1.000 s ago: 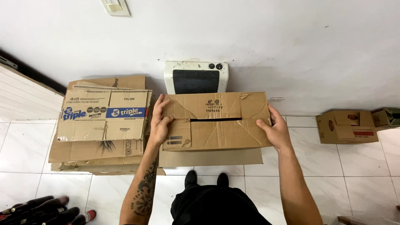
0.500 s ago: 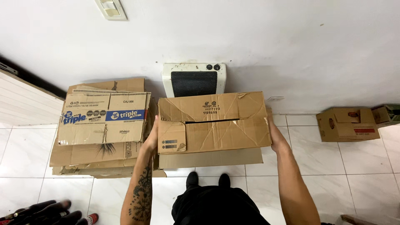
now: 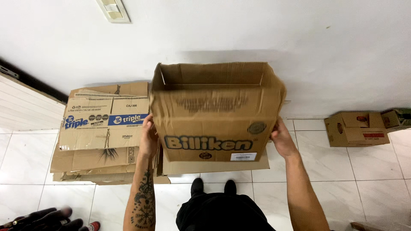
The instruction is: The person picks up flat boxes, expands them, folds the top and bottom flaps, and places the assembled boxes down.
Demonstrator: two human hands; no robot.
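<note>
We see both forearms reaching forward and up, roughly parallel. Left hand (image 3: pixel 148 140), tattooed forearm below it, presses flat with fingers curled around an edge. Right hand (image 3: pixel 283 139) mirrors it on the opposite side, palm inward, fingers gripping, wrist straight.

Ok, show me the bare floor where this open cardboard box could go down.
Bare white tile lies between the open brown cardboard box and the small closed carton at right, and near the right foot. Left is crowded by the stack of flattened cardboard.
</note>
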